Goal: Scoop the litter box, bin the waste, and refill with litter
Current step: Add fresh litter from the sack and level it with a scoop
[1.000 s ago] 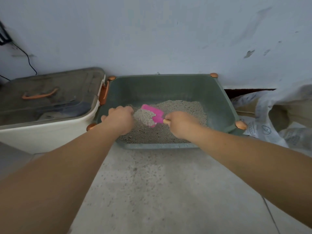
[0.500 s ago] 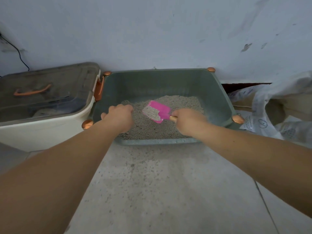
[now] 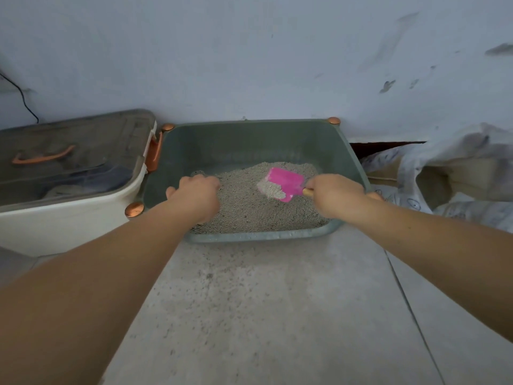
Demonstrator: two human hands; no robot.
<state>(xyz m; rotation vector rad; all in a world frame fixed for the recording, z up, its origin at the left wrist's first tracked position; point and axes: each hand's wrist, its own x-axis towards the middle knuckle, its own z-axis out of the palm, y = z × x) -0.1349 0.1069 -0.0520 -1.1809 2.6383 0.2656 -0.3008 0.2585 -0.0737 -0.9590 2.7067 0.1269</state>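
The green litter box (image 3: 249,143) sits on the floor against the far wall, its grey litter (image 3: 249,209) heaped toward the near side. The right hand (image 3: 336,194) curls round the wooden handle of a pink scoop (image 3: 286,182), which carries a small pile of litter over the right part of the box. The left hand (image 3: 195,194) hangs over the left of the box, fingers curled; whether they hold anything cannot be told. A lidded white bin (image 3: 69,218) stands just left; a crumpled bag (image 3: 444,173) lies right.
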